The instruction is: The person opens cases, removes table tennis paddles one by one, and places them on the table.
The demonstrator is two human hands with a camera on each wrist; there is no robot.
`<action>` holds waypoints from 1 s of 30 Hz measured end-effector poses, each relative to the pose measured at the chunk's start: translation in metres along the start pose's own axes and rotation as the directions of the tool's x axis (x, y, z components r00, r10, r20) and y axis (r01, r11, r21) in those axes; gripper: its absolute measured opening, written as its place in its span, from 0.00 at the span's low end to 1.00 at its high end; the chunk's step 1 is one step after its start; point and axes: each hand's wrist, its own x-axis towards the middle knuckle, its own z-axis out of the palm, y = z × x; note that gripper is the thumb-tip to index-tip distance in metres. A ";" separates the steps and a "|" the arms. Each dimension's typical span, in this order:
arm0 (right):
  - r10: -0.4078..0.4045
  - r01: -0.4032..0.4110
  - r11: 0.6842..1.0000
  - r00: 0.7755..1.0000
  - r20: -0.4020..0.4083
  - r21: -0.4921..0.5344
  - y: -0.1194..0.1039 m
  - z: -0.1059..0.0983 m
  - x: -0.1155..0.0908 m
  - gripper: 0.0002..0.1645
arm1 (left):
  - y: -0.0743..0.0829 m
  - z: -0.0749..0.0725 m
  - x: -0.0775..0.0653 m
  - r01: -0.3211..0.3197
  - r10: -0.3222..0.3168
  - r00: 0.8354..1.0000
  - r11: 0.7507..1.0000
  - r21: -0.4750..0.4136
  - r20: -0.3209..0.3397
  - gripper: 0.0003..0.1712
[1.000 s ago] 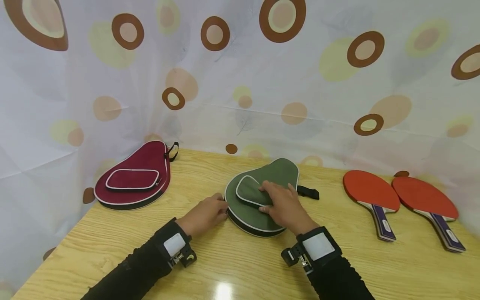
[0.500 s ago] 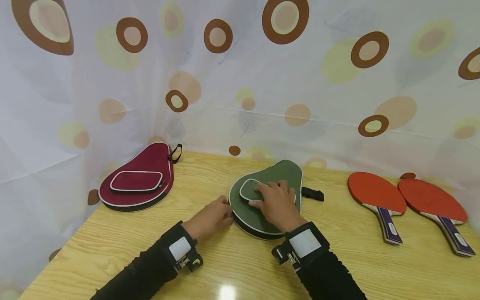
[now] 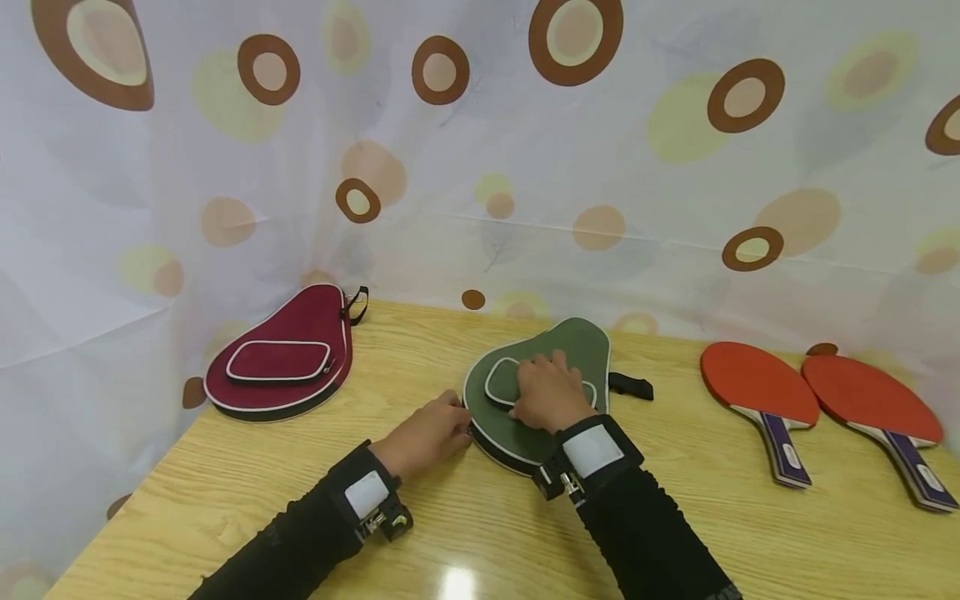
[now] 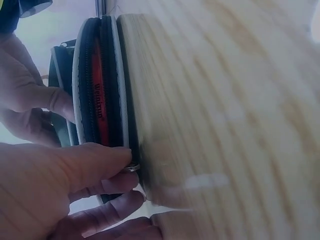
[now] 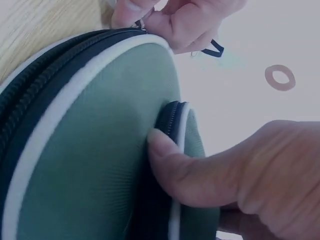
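- Green table tennis racket case: lies flat on the wooden table, edge zipper parted.
- Left hand: thumb and finger together, pinching the zipper pull.
- Right hand: clamped on the front pocket.
- Maroon racket case: left.
- Two red-faced rackets: right.

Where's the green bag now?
In the head view, the green bag is between the red bag on the left and the bats on the right, under the right hand.
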 end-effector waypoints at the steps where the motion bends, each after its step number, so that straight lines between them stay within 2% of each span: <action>1: -0.001 0.002 1.000 1.000 -0.008 0.005 0.000 0.001 0.000 0.30 | 0.000 0.001 0.000 0.005 -0.005 1.000 1.000 0.003 -0.002 0.05; 2: -0.004 0.004 1.000 1.000 -0.018 0.008 0.001 0.002 0.000 0.28 | 0.001 0.001 0.000 0.011 -0.011 1.000 1.000 0.010 -0.003 0.05; 7: -0.021 0.021 1.000 0.996 -0.091 0.001 0.004 0.006 -0.004 0.32 | 0.002 0.002 0.001 0.029 -0.028 0.999 0.999 0.033 -0.015 0.04; 12: -0.040 0.038 0.999 0.991 -0.125 -0.020 0.009 0.008 -0.006 0.33 | 0.003 0.002 0.001 0.014 -0.014 1.000 1.000 0.019 -0.018 0.04; 18: -0.076 0.077 0.997 0.995 -0.060 0.018 0.017 0.004 -0.008 0.33 | 0.001 0.004 0.003 0.030 -0.029 0.999 0.999 0.039 -0.017 0.03; 22: -0.098 0.099 0.995 0.995 -0.023 0.028 0.024 0.001 -0.009 0.30 | 0.000 0.006 0.003 0.025 -0.025 1.000 0.998 0.051 -0.007 0.02; 30: -0.162 0.162 0.986 0.987 -0.024 0.024 0.032 -0.003 -0.014 0.29 | 0.002 0.004 0.002 0.007 -0.009 1.000 0.997 0.079 0.030 0.02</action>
